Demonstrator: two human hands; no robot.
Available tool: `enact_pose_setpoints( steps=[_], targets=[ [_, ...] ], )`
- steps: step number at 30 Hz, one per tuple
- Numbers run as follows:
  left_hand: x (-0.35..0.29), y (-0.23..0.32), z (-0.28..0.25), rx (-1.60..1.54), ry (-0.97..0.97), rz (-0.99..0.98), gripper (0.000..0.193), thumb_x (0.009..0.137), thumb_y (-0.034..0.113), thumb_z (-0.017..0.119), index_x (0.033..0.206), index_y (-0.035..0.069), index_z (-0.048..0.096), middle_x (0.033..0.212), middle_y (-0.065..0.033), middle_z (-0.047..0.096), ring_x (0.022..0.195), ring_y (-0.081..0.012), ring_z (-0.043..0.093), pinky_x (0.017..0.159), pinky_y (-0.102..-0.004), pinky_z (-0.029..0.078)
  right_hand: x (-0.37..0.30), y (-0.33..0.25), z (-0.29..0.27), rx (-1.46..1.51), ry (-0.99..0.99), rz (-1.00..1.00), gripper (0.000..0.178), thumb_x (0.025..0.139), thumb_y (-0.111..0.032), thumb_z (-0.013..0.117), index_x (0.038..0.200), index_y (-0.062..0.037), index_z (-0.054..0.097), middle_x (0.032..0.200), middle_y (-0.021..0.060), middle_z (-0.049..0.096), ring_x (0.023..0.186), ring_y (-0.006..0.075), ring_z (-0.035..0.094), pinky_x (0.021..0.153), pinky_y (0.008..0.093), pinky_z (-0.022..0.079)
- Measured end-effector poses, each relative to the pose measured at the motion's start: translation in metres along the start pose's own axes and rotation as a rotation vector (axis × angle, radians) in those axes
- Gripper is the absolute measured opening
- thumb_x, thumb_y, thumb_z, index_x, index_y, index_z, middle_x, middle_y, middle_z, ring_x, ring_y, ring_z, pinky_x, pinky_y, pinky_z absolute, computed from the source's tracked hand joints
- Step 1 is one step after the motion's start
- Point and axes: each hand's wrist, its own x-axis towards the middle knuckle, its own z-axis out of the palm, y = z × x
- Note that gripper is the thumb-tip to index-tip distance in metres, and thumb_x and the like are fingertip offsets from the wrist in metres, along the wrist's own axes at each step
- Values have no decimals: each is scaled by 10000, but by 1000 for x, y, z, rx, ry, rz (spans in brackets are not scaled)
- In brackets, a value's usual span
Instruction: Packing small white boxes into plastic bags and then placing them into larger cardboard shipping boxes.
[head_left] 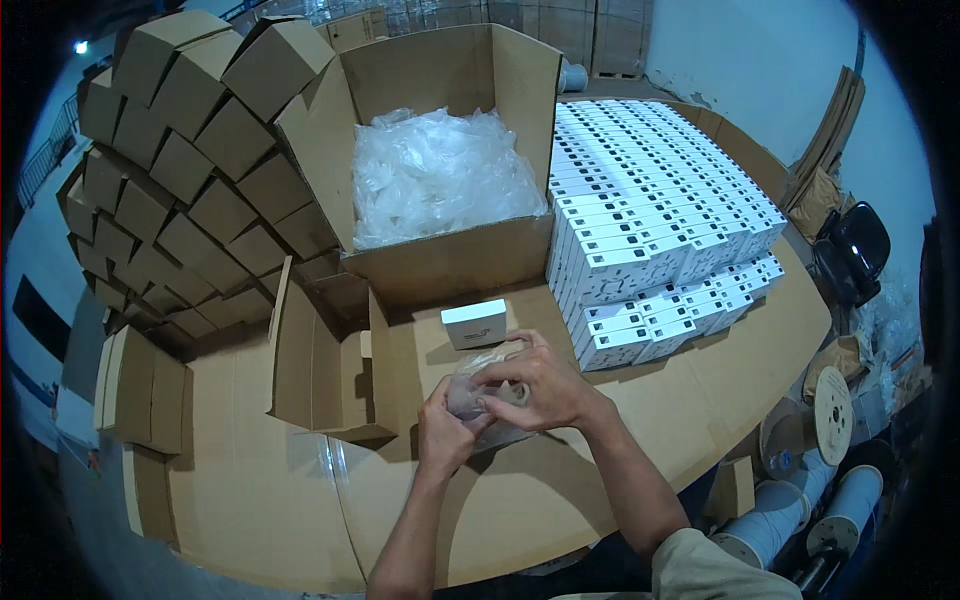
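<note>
Both hands meet over the cardboard-covered table, around a clear plastic bag point(465, 397). My left hand point(443, 432) grips the bag's left side with thumb and fingers. From the right, my right hand point(540, 385) holds its other side, fingers curled over the top. The film bunches and looks rounded between the hands; whether something is inside I cannot tell. Just beyond my fingers, a small white box point(475, 325) stands on the table, apart from both hands. To the left is an open, narrow cardboard box point(383, 385) with its flaps up.
Behind stands a large open carton point(450, 262) filled with clear plastic bags point(440, 180). Stacked white boxes point(640, 240) fill the right back; brown cartons point(190, 190) pile high at left. Cable spools point(835, 415) stand on the lower right, beyond the table edge.
</note>
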Motion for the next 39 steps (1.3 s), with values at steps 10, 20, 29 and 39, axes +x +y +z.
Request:
enact_pose_setpoints(
  steps=[10,20,29,39],
  targets=[
    [2,-8,-3,-42,-43,-50,530,735,67,863,1207,34,625,1083,-75,695,989,-177,660,880,-339,533,-1,9,6,-94,158,-123,316,817,-259,710,1112,-157,757,934,35,765,959,176,705,1112,476,348],
    [0,4,-6,22,-77,-114,555,717,185,911,1182,19,658,1081,-123,735,983,-210,706,880,-359,553,0,23,10,36,364,-121,129,944,-112,636,1006,-94,747,882,58,744,710,178,671,997,372,431],
    [1,9,-9,-48,-82,-95,461,726,126,903,1099,20,654,1010,-113,745,923,-178,706,814,-334,558,19,64,34,758,751,95,291,1046,-85,457,1280,-33,621,1240,63,661,1142,113,568,924,275,464],
    [3,-2,-15,-69,-66,-90,446,711,154,917,1044,33,646,939,-84,735,864,-165,697,784,-317,552,26,89,55,693,582,156,359,932,38,605,1268,-80,654,1159,42,681,894,98,656,750,243,523]
  ],
)
